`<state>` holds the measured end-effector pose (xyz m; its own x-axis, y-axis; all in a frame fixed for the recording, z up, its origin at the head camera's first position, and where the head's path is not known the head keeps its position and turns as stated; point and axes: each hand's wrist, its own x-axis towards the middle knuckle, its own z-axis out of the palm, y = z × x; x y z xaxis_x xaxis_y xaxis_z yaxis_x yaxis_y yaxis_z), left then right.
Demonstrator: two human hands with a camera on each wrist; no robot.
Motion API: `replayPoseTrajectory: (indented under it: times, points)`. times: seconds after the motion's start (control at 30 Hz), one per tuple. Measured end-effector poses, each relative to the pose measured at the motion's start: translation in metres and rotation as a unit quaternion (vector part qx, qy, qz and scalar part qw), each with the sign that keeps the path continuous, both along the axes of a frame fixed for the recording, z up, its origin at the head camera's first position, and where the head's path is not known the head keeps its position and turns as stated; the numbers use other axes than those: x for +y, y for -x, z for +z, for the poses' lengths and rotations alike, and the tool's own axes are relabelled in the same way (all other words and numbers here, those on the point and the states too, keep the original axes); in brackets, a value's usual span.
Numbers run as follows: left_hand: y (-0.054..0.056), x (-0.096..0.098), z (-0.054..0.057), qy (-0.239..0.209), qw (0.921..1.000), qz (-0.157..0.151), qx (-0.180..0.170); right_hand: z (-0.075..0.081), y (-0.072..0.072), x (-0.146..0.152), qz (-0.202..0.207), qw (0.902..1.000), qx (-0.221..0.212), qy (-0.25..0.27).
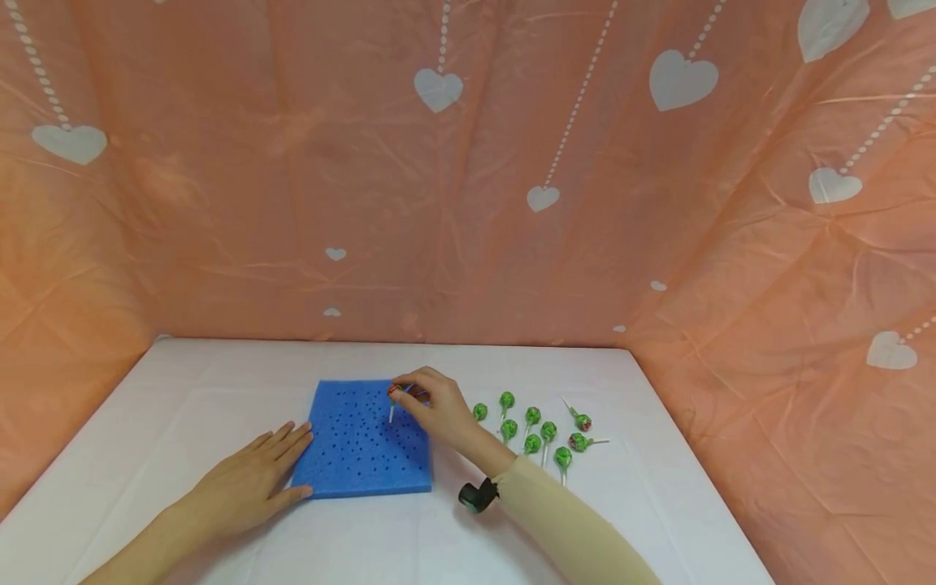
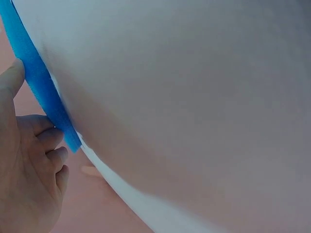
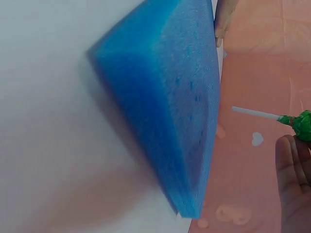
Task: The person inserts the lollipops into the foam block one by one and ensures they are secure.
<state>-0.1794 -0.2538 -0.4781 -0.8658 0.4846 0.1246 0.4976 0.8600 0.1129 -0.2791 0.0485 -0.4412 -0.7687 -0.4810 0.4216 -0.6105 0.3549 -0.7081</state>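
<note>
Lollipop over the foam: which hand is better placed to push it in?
Likely the right hand: it pinches the lollipop, stick pointing down, above the foam. The left hand only touches the foam's left edge.

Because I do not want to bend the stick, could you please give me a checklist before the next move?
1. Lollipop held: ok, the right hand pinches it at the wrapped head.
2. Stick free: ok, it points down, clear of the fingers.
3. Gap above the blue foam block: ok, the right wrist view shows them apart.
4. Stick lined up with one of the holes: cannot tell.
5. Left hand at the block: ok, touching its left edge.
</note>
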Motion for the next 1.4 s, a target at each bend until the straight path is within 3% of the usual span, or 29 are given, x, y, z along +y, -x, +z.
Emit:
replayPoseTrajectory:
  times: [0.63,0.97,1.4]
  points:
    - [0.001,0.0,0.002,0.001,1.0,0.0,-0.003,-0.001,0.011,-0.046,0.021,0.9997,0.002,-0.012]
    - [0.0,0.0,0.001,0.001,1.0,-0.001,0.005,0.001,0.023,-0.068,0.001,0.9999,0.006,-0.014]
    - [0.001,-0.001,0.0,0.002,0.9999,-0.006,0.008,-0.004,0.036,-0.085,-0.017,0.9994,-0.02,-0.024]
